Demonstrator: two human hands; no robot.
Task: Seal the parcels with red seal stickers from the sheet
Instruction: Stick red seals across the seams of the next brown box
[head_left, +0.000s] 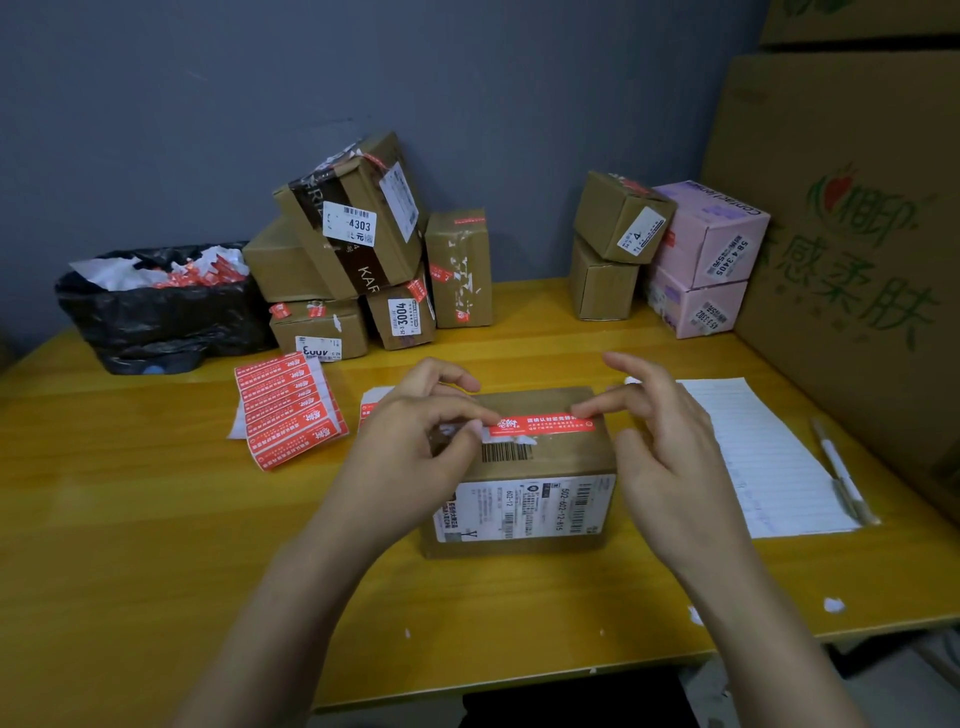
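Note:
A brown cardboard parcel (524, 470) with a white shipping label on its near side lies in the middle of the yellow table (130, 519). Across its top stretches a red seal sticker (545, 424). My left hand (415, 441) pinches the sticker's left end between thumb and forefinger. My right hand (660, 441) presses the sticker's right end with its forefinger, the other fingers loosely spread. A stack of red sticker sheets (291, 410) lies to the left of the parcel, and another sheet (370, 405) peeks out behind my left hand.
Several sealed brown parcels (358, 249) are piled at the back by the wall, beside a black rubbish bag (156, 312) full of peeled backing. Brown boxes (608, 249) and pink boxes (711, 260) stand back right. Lined paper (769, 457) with pens (841, 473) lies right, under big cartons (857, 208).

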